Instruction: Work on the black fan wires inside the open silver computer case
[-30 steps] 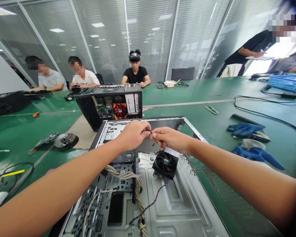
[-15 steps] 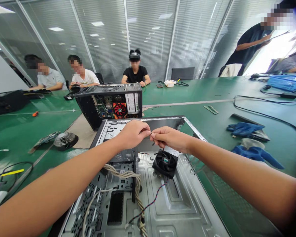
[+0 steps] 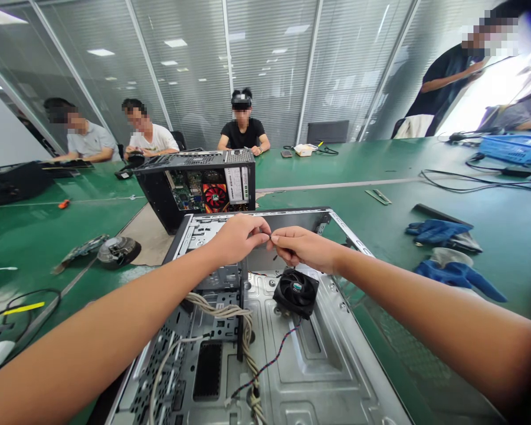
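Observation:
Above the far part of an open metal computer case (image 3: 318,366), my left hand (image 3: 243,237) and my right hand (image 3: 298,245) meet fingertip to fingertip. Both are closed in a pinch around something small and dark, mostly hidden by the fingers. A short dark end shows just under the right hand's fingers. Below that hand a black cooling fan (image 3: 296,293) lies tilted on the case floor. Its twisted red and blue wire (image 3: 272,361) trails toward the front, ending in a pale connector. A bundle of beige cables (image 3: 246,333) runs along the drive cage.
Behind the case stands a second computer tower (image 3: 194,189) with its side open. Blue gloves (image 3: 455,273) lie to the right on the green table (image 3: 345,177). A round metal part (image 3: 118,252) is at left. Several people are around the table, including a seated person (image 3: 243,133) opposite.
Both hands stay nearly in place, still pinched together, with only slight finger movement. The fan and case have not visibly shifted.

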Tool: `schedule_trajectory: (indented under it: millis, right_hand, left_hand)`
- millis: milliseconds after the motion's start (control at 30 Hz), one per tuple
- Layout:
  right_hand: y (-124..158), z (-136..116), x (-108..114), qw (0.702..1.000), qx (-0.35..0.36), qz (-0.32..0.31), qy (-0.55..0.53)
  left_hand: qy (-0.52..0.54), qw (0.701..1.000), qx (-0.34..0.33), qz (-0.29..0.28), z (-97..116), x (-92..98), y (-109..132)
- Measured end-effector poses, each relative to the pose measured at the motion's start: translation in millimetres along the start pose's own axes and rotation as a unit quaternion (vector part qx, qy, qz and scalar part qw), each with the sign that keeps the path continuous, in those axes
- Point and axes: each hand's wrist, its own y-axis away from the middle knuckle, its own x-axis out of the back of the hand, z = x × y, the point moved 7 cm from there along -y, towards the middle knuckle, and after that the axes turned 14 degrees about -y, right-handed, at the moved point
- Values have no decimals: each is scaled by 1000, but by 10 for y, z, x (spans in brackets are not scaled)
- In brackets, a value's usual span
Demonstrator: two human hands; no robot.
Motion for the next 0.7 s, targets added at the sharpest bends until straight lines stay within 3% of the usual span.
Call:
schedule_trajectory:
  millis: [200,400,567,700]
  right_hand:
    - [19,43,-29,999,-25,-29,-25]
    - [-2,10,2,993,7,-31,110]
    - [-10,-129,-5,936,83,1,341]
    - [-1,-171,-18,898,113,28,424]
  left_hand:
    - [12,1000,-15,-7,14,-8,-5]
    - [-43,998,-37,-17,50,-42,-16]
    - [-90,994,-32,-44,43,-101,-7]
    - [-107,993,-44,-35,54,-101,-3]
